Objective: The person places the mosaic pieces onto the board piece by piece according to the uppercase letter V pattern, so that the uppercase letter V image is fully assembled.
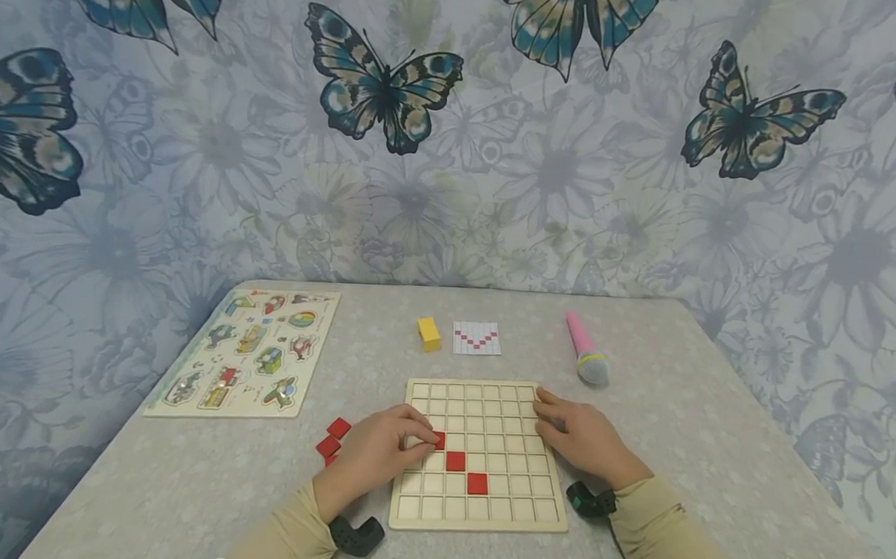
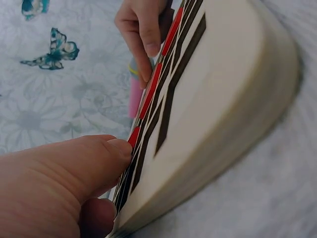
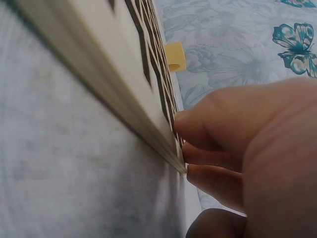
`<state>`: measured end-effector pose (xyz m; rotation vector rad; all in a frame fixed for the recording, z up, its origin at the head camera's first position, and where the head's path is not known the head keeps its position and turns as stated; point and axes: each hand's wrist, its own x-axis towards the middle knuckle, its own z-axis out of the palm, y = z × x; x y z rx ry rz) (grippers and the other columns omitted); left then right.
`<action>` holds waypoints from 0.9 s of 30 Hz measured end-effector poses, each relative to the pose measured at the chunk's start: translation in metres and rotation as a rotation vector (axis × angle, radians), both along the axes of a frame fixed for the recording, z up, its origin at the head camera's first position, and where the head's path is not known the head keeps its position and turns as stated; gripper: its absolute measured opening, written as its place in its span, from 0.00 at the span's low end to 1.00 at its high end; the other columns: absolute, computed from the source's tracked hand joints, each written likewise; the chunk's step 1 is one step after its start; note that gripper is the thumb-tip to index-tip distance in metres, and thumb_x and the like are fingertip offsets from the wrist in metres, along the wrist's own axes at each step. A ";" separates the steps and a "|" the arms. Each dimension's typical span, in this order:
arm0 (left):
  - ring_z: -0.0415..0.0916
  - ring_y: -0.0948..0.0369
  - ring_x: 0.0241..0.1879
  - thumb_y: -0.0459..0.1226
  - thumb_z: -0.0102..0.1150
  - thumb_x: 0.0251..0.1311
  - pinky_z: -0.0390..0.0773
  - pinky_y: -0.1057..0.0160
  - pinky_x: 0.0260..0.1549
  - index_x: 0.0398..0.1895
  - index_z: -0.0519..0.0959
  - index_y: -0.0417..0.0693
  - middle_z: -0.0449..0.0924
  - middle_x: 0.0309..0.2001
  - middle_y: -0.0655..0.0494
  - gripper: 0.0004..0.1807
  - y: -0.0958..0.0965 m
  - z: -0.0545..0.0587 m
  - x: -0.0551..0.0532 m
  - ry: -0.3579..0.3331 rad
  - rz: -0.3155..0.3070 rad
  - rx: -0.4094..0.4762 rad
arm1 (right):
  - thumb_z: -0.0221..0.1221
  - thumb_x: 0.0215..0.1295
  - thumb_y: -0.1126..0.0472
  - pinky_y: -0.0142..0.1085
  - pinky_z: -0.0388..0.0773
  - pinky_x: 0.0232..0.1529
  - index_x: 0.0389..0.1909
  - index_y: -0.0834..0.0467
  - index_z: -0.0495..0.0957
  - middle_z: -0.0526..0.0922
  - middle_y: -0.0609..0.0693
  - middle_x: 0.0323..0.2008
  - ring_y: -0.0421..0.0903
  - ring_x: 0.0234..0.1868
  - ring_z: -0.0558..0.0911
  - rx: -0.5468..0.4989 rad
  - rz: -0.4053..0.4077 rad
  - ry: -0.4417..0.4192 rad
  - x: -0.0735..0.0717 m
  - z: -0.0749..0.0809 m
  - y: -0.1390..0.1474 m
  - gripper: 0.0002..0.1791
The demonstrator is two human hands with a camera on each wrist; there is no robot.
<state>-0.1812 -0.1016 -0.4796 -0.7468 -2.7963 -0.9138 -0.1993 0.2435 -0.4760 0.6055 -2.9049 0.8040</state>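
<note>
A wooden grid board (image 1: 478, 524) lies on the table, with red square tiles in its cells on a diagonal. My left hand (image 1: 381, 445) is at the board's left side, thumb and index finger pinching a red tile (image 1: 439, 440) at its cell. Two further tiles, a middle one (image 1: 455, 461) and a lower one (image 1: 477, 483), sit in cells down to the right. The left wrist view shows the left thumb (image 2: 116, 148) right at the tile's edge. My right hand (image 1: 580, 431) rests with extended fingers on the board's upper right edge; its fingertips (image 3: 184, 119) touch the rim in the right wrist view.
Several loose red tiles (image 1: 328, 447) lie beside the left hand, partly hidden by it. Behind the board are a yellow block (image 1: 429, 334), a small pattern card (image 1: 477, 338) and a pink toy microphone (image 1: 584, 345). A picture puzzle board (image 1: 253, 354) lies at the left.
</note>
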 end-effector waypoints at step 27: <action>0.78 0.71 0.31 0.45 0.74 0.58 0.70 0.71 0.25 0.37 0.90 0.68 0.85 0.44 0.75 0.05 0.001 0.004 0.002 0.005 0.072 0.017 | 0.61 0.74 0.54 0.56 0.72 0.65 0.66 0.62 0.78 0.72 0.56 0.72 0.58 0.70 0.74 0.005 0.005 -0.003 0.002 0.004 -0.001 0.24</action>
